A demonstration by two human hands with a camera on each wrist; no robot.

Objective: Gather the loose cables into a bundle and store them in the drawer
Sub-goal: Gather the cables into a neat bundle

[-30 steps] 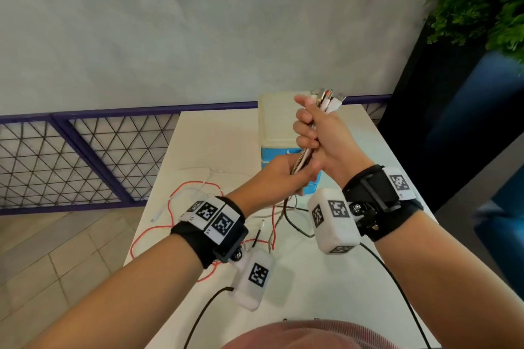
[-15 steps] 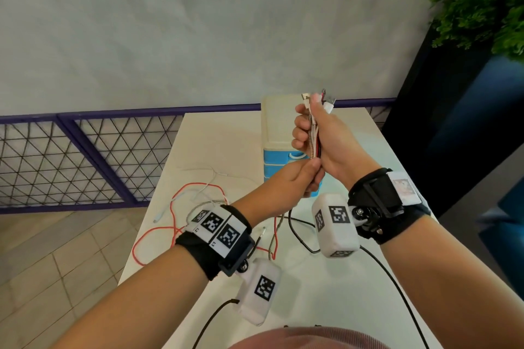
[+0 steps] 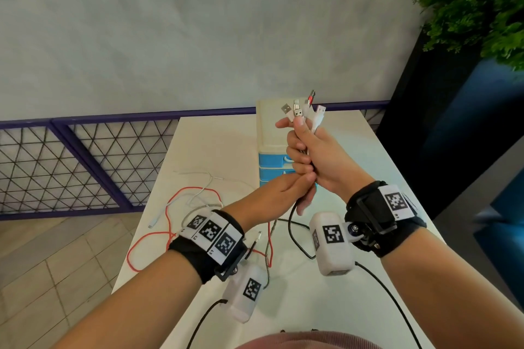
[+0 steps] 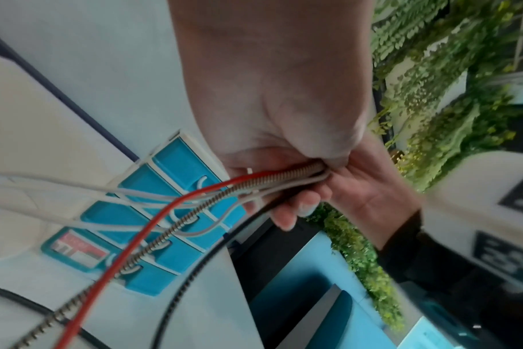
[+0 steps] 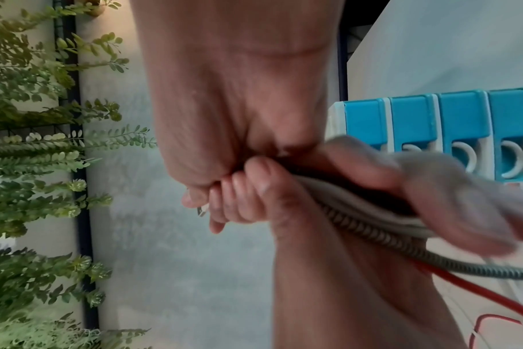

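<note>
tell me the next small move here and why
Probably slide the left hand down the cables to draw in the slack. The right hand already grips the plug ends together above the table, while the red cable and the others trail loose across it, too spread out for a drawer of the blue drawer unit.

Desk (image 3: 215,150): white top, set against the railing. Railing (image 3: 85,156): purple frame, black triangular mesh, running behind the desk's far edge. Wall (image 3: 198,31): pale grey, plain. Plant (image 3: 479,5): green foliage, upper right, above a dark planter (image 3: 442,110). Floor (image 3: 51,272): beige tiles, left of the desk. Blue seat (image 3: 507,221): at right, blurred.
</note>
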